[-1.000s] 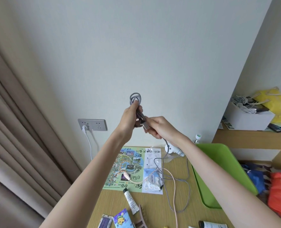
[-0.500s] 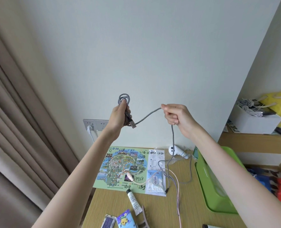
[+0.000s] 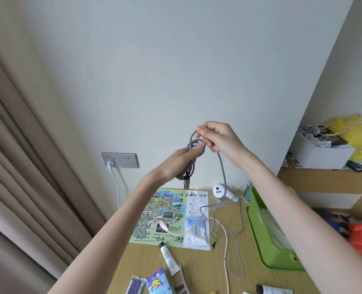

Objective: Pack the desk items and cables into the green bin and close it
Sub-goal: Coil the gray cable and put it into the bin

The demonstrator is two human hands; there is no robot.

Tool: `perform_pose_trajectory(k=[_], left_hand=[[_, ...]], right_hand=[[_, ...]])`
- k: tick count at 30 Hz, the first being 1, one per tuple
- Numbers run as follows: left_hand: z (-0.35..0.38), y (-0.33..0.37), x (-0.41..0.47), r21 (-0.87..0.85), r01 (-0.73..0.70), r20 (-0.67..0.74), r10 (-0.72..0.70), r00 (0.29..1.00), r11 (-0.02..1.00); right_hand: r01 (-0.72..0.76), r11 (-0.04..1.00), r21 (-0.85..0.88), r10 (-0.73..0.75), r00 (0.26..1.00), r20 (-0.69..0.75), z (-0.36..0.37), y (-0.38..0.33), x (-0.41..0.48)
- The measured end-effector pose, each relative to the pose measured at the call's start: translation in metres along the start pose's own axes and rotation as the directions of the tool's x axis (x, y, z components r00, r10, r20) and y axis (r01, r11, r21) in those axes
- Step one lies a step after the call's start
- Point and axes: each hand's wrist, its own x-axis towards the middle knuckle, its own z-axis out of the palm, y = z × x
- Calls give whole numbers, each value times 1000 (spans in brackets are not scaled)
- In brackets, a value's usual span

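**A:** Where is the grey cable [image 3: 224, 177] sitting right now?

**B:** Mostly in the air, above the back of the counter [image 3: 205, 276]. The left hand [image 3: 176, 164] is gripping a small coil of it, with its fingers curled round the bundled loops and a plug end poking out below. The right hand [image 3: 218, 139] is pinching the strand just above that coil and arching a loop over the top.

**A:** And the loose part?

**B:** It is dropping from the right hand almost straight down, so its long axis is running vertical. Then it is trailing across the counter beside the map [image 3: 167, 217] and crossing a pink cable [image 3: 225, 257]. What looks to be its far tip is lying just beside the wipes packet [image 3: 197, 232].

**A:** Which way is the green bin [image 3: 260, 234] lying from the hands?

**B:** Below them and off to the right. It is standing at the counter's right edge with its top open and something pale inside. The right hand is the nearer one, and the right forearm is covering part of the bin.

**A:** So what is the next move hinging on?

**B:** I am judging that the tail wants winding in first, since it is lying across the pink cable and could drag it along. After that, the coil is heading down and rightward into the bin.
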Motion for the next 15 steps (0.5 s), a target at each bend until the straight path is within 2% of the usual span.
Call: perform_pose_trajectory(k=[5, 9, 15], left_hand=[[3, 2, 0, 8, 5, -42, -5, 999, 1000], [-2, 3, 1, 41, -3, -61, 6, 998, 999], [-4, -3, -1, 38, 18, 4, -18, 1000, 999]], right_hand=[[-65, 998, 24, 65, 997, -36, 0, 15, 0], [-137, 990, -22, 138, 985, 102, 0, 28, -6], [-164, 986, -18, 165, 978, 125, -2, 30, -5]])
